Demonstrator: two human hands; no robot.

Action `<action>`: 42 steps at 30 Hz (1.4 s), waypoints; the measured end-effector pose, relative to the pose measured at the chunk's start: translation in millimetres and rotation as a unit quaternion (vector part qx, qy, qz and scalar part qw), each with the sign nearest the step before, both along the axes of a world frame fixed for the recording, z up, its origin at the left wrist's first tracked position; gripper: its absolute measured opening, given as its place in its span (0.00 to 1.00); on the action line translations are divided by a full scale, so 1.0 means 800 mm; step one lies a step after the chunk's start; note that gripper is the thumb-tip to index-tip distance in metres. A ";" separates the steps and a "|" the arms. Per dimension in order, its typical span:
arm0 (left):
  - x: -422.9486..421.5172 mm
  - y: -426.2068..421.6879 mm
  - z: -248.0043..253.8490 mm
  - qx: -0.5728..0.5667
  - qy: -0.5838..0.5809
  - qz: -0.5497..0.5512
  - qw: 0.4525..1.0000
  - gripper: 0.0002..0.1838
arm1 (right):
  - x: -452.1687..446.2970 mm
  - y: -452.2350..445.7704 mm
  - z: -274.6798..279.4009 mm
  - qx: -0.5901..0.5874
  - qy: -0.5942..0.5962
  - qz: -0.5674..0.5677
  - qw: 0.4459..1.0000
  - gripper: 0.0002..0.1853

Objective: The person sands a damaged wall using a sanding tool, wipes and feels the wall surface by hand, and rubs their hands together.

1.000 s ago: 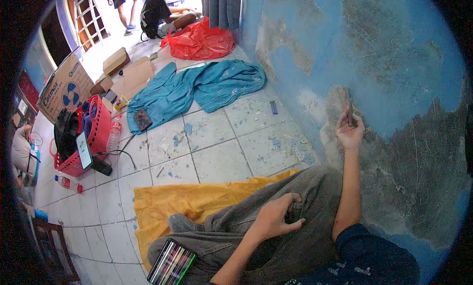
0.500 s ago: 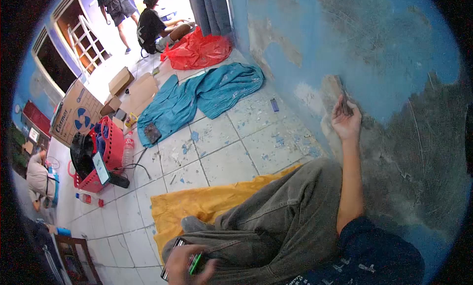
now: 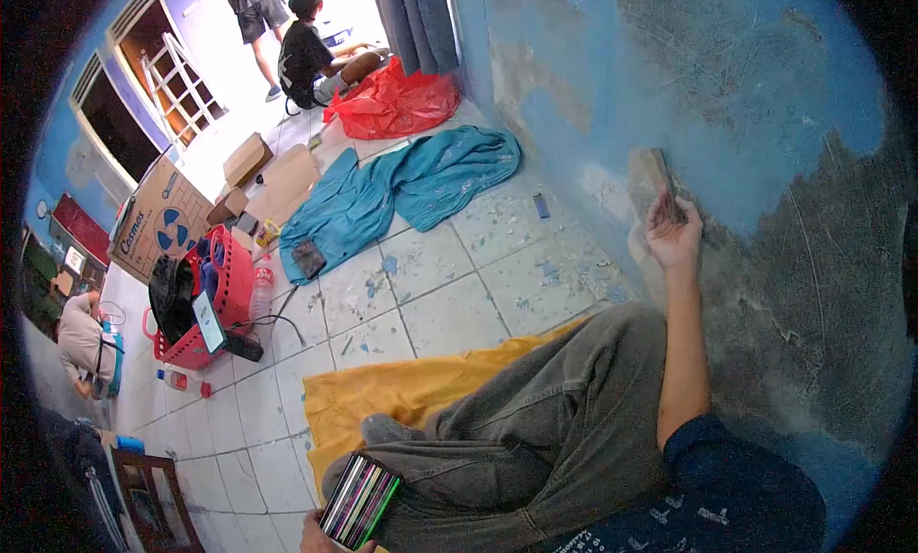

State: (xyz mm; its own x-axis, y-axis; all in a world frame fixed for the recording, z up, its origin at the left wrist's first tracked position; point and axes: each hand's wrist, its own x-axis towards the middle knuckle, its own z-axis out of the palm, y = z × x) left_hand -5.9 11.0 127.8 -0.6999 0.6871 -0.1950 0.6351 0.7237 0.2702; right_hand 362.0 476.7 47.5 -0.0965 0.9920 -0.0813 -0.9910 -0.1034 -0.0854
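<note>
Against the peeling blue wall (image 3: 564, 37), my right hand (image 3: 675, 233) grips a flat, grey-brown scraper-like tool (image 3: 649, 175). Its far end lies at a bare patch; its exact shape is partly hidden by my fingers. My left hand (image 3: 323, 537), at the bottom edge of the view, is closed around the lower end of a small dark block with thin striped rows and a green edge (image 3: 360, 500). That block rests by my knee, over my grey trousers (image 3: 535, 429). A yellow cloth (image 3: 382, 390) lies under my legs.
Paint chips (image 3: 550, 271) litter the tiles near the wall. Beyond are a teal cloth (image 3: 421, 175), a red plastic bag (image 3: 397, 104), a pink basket (image 3: 234, 281) with a phone (image 3: 207, 324), a bottle (image 3: 184, 383) and a cardboard box (image 3: 158, 223). Several people are farther off.
My left hand has slid off the top of the striped block to its lower end, baring the stripes. My right hand stays at nearly the same wall spot. The view has shifted slightly.
</note>
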 end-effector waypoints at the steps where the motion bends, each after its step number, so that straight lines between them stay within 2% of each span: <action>1: 0.000 0.001 0.001 0.000 0.000 0.001 1.000 0.40 | 0.001 0.001 -0.002 0.000 0.000 0.001 1.000 0.15; 6: -0.003 -0.002 -0.005 0.020 0.019 -0.034 0.999 0.37 | -0.001 0.000 0.001 0.000 -0.001 -0.011 1.000 0.15; 13: -0.005 -0.002 -0.006 0.026 -0.001 -0.022 0.999 0.34 | 0.004 0.004 -0.007 0.002 -0.010 -0.009 1.000 0.15; 16: -0.010 -0.010 -0.016 0.022 0.015 -0.033 0.999 0.36 | 0.003 0.009 -0.015 -0.006 -0.004 -0.019 1.000 0.15; 18: -0.002 -0.004 -0.004 0.019 -0.006 -0.021 1.000 0.43 | 0.001 0.003 -0.003 -0.006 -0.001 -0.011 1.000 0.14; 21: -0.001 -0.001 -0.004 0.044 -0.009 -0.032 0.999 0.42 | 0.000 0.000 -0.002 -0.006 -0.013 -0.013 1.000 0.14; 23: -0.009 -0.002 -0.021 0.143 -0.096 0.108 0.979 0.40 | 0.000 0.000 -0.002 0.001 -0.021 -0.006 1.000 0.14; 27: -0.012 0.000 -0.034 0.134 -0.065 0.093 0.984 0.35 | -0.002 0.000 0.000 -0.017 -0.025 -0.023 0.999 0.13; 31: -0.026 -0.011 -0.052 0.186 -0.116 0.112 0.969 0.36 | -0.003 -0.002 0.002 0.003 -0.026 -0.021 0.999 0.13; 35: -0.020 -0.003 -0.045 0.184 -0.116 0.120 0.969 0.36 | 0.000 0.003 -0.002 -0.006 -0.023 -0.017 1.000 0.13; 42: -0.019 0.006 -0.044 0.105 -0.035 0.095 0.989 0.36 | 0.001 0.003 -0.004 -0.008 -0.023 -0.011 1.000 0.14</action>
